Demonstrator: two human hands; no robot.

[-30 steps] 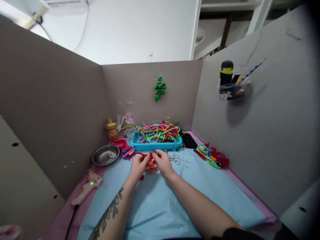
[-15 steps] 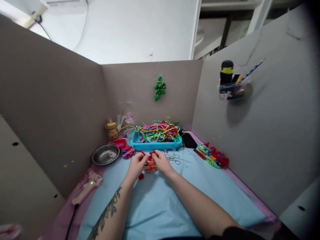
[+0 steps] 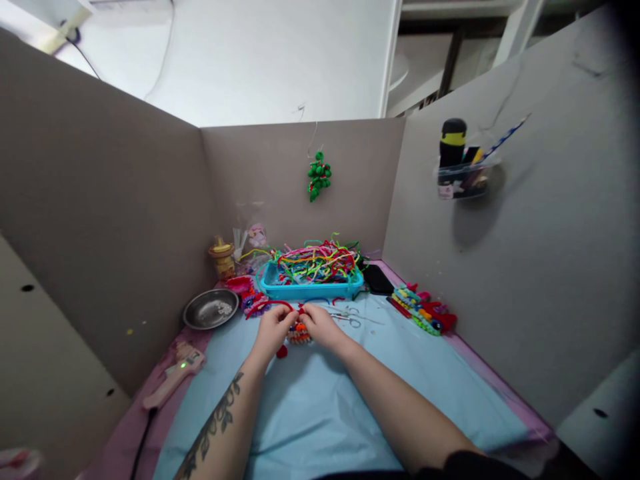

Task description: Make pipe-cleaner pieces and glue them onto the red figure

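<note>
My left hand (image 3: 273,330) and my right hand (image 3: 319,325) meet over a small orange and red pipe-cleaner piece (image 3: 299,333) on the light blue mat (image 3: 320,400). Both hands pinch a red pipe cleaner (image 3: 270,305) that loops away to the left from the piece. A red end (image 3: 282,351) pokes out below my left hand. The fingers of both hands are closed around the work, which they partly hide.
A turquoise tray (image 3: 310,288) piled with coloured pipe cleaners stands behind the hands. Scissors (image 3: 350,320), a black phone (image 3: 379,280), finished colourful pieces (image 3: 423,311), a metal bowl (image 3: 210,309), a pink glue gun (image 3: 173,377) and grey cardboard walls surround the mat.
Both hands have drawn slightly closer together and moved a little left over the piece. The red pipe cleaner now loops out further to the left.
</note>
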